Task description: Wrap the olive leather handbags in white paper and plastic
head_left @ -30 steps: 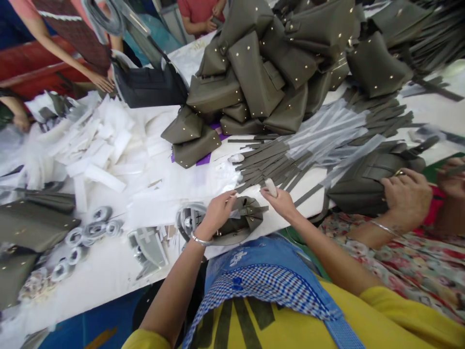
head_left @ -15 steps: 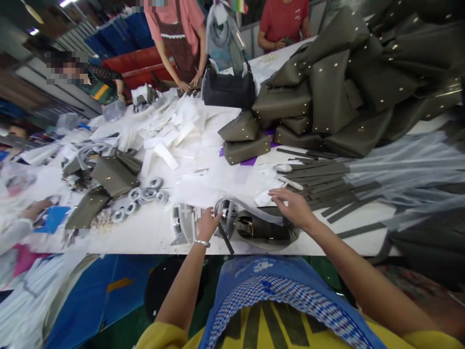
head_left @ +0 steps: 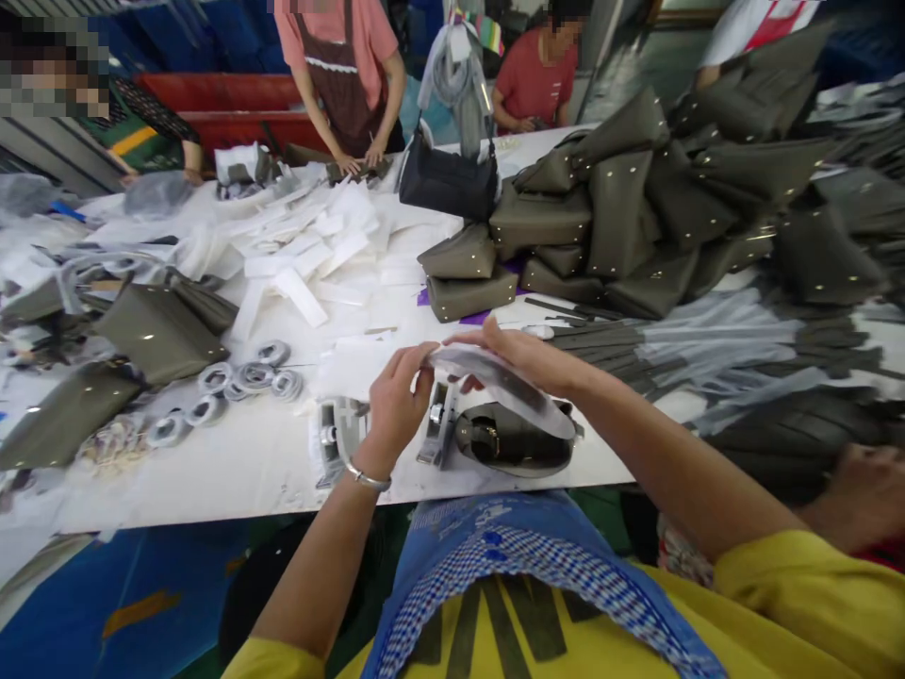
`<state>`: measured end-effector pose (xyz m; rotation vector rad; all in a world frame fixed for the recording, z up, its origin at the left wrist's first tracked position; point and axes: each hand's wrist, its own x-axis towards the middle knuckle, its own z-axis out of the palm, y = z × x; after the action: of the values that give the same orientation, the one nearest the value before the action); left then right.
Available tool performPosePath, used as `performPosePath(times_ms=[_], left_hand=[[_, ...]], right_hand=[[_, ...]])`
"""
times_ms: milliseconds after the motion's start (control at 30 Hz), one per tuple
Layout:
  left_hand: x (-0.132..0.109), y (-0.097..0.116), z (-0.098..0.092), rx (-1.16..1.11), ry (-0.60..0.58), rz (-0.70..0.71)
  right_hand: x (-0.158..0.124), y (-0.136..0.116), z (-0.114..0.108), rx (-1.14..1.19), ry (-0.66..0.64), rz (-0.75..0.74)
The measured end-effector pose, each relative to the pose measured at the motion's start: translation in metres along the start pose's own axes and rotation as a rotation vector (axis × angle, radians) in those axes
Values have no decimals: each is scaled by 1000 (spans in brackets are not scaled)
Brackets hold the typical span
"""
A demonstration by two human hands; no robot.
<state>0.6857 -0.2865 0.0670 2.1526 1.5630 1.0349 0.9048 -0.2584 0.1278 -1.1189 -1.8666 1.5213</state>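
Observation:
A handbag strap wrapped in pale, cloudy film (head_left: 519, 382) arches over a dark olive handbag (head_left: 530, 457) near the table's front edge. At the strap's left end, my left hand (head_left: 400, 401) is closed, thumb and fingers pinching the film. My right hand (head_left: 527, 358) lies over the upper part of the strap with its fingers curled round it, some fingertips showing underneath. Just below my hands stands a metal tape dispenser (head_left: 436, 429), partly hidden by my left hand. Left of it is a second tape dispenser (head_left: 331, 438).
Rolls of tape (head_left: 255, 377) lie on the left, beside olive bags (head_left: 162, 330). White paper strips (head_left: 304, 292) spread behind. Piled olive bags (head_left: 622, 217) and film-wrapped straps (head_left: 721, 330) fill the right. Across the table a co-worker in a brown apron (head_left: 329, 66) stands near a black handbag (head_left: 449, 179).
My two hands have come closer together and up, the left now pinching the strap's end and the right now round the strap. The strap is lifted higher above the handbag. The view has turned right.

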Motion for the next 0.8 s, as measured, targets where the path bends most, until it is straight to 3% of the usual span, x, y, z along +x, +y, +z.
performPosePath(times_ms=[67,133,233,333,400,467,567,667,733,800], left_hand=[[15,10,-14,20,40,195],[24,10,-25,103,-6,359],[30,-7,-37,294,-88,529],[29,-26,-38,401,-105,599],[27,-28,-34,405,-135,626],[27,-18,-26,377,-152,662],[33,16,-19,332,-146,756],[38,46,-20,273,-151,842],[35,55,-22,178,-91,834],[22,53,-18,44,3,745]], right_hand=[[-13,-27,-10,72,-154,124],[-29,-33,-21,42,-207,194],[-58,2,-40,-123,-135,280],[-90,57,-55,-319,-66,399],[-107,71,-55,-459,16,408],[-116,56,-41,-553,161,291],[-107,0,-1,-609,395,55],[-87,-42,31,-713,504,25],[-81,-43,36,-749,525,84],[-86,-27,29,-740,573,157]])
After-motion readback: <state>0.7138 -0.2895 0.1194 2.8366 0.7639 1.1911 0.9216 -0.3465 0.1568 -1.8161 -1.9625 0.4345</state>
